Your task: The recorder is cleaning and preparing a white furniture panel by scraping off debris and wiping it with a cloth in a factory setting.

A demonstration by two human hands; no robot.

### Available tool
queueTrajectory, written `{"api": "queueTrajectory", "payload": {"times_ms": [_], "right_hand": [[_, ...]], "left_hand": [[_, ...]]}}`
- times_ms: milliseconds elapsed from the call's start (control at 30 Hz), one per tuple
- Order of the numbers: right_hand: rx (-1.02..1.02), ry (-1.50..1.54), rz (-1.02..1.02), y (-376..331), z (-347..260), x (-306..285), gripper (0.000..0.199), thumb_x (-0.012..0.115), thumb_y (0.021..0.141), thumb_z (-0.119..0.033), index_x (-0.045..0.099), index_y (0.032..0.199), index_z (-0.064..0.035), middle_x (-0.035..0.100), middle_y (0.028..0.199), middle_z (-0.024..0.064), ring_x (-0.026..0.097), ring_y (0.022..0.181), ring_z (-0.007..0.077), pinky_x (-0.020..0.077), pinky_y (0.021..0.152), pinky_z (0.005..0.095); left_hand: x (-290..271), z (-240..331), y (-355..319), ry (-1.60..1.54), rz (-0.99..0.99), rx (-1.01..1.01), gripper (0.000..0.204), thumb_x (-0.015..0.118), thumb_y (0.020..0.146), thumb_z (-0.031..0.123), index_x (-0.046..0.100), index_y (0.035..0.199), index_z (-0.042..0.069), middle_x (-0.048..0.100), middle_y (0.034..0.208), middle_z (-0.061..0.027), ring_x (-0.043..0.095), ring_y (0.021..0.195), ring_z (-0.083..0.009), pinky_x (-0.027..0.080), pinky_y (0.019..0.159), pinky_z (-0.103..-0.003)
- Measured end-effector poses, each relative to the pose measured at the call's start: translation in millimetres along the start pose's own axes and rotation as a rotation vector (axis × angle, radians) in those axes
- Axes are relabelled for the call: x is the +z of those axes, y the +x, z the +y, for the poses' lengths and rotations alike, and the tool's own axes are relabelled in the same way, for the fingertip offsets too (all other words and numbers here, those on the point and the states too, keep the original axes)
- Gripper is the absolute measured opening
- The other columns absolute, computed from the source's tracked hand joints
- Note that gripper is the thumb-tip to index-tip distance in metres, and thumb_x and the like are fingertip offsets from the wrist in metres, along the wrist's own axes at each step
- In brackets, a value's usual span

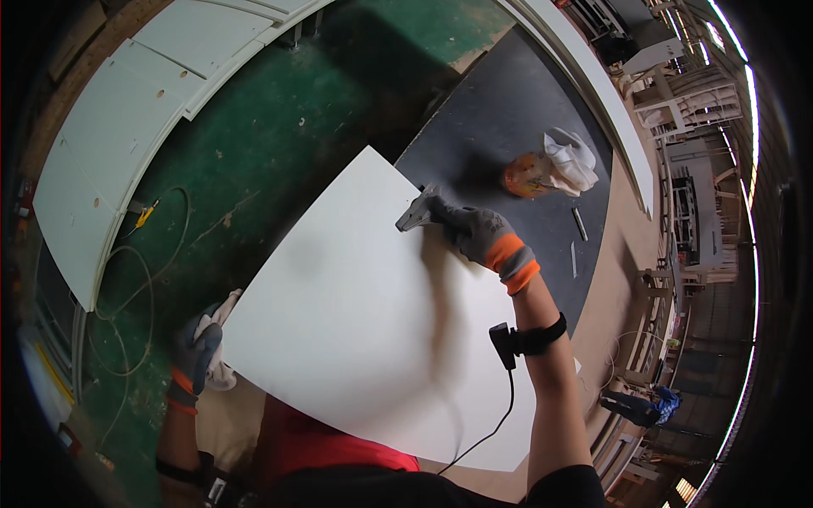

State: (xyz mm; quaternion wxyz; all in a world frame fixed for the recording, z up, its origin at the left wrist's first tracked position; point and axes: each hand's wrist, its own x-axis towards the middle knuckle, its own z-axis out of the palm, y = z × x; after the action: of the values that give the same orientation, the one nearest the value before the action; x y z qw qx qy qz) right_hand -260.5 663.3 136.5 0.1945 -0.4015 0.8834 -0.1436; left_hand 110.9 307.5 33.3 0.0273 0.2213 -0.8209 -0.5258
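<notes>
A big white board [356,322] lay on the dark counter [508,110], sticking out past its near edge. The right hand [478,233], in a grey glove, gripped a small metal tool [417,213] at the board's far edge. The left hand [196,351] clutched a white rag [222,339] at the board's left corner. An orange bottle [527,175] and a cloth [572,159] sat near the counter's far edge.

packages: orange packet [527,176] on dark bench, beside white rag | labels/signs/screens: none
</notes>
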Motion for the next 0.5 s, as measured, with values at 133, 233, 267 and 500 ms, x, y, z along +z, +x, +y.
{"api": "queueTrajectory", "payload": {"times_ms": [133, 233, 267, 500], "right_hand": [[0.007, -0.087, -0.060, 30, -12, -5, 0.047, 0.059, 0.083, -0.012, 0.058, 0.129, -0.0229, 0.068, 0.089, 0.0145, 0.066, 0.080, 0.0334, 0.0519, 0.072, 0.0391], [0.019, -0.138, -0.124, 53, -22, -16, 0.040, 0.058, 0.084, -0.017, 0.060, 0.124, -0.0211, 0.069, 0.089, 0.0137, 0.066, 0.082, 0.0331, 0.0523, 0.072, 0.0393], [0.023, -0.189, -0.160, 62, -24, -19, 0.038, 0.058, 0.084, -0.018, 0.061, 0.122, -0.0210, 0.069, 0.088, 0.0125, 0.067, 0.080, 0.0326, 0.0524, 0.071, 0.0388], [0.072, -0.207, -0.266, 117, -48, -29, 0.034, 0.060, 0.084, -0.016, 0.065, 0.117, -0.0160, 0.069, 0.087, 0.0136, 0.066, 0.080, 0.0324, 0.0517, 0.074, 0.0410]], "left_hand": [[-5, 3, -3, -0.330, 0.002, -0.192, 0.039, 0.058, 0.092, 0.023, 0.061, 0.123, 0.001, 0.066, 0.098, -0.0018, 0.054, 0.084, -0.0084, 0.047, 0.079, -0.027], [-6, 27, 2, -0.267, -0.016, -0.228, 0.040, 0.061, 0.091, 0.022, 0.060, 0.124, -0.001, 0.065, 0.100, -0.0031, 0.053, 0.087, -0.0088, 0.046, 0.080, -0.026], [-5, 27, 2, -0.268, -0.014, -0.230, 0.040, 0.061, 0.091, 0.022, 0.060, 0.124, -0.001, 0.065, 0.100, -0.0031, 0.053, 0.087, -0.0088, 0.046, 0.080, -0.026], [1, 8, -1, -0.356, 0.036, -0.250, 0.041, 0.056, 0.094, 0.029, 0.061, 0.121, 0.000, 0.062, 0.092, -0.0016, 0.051, 0.080, -0.0076, 0.045, 0.074, -0.025]]}}
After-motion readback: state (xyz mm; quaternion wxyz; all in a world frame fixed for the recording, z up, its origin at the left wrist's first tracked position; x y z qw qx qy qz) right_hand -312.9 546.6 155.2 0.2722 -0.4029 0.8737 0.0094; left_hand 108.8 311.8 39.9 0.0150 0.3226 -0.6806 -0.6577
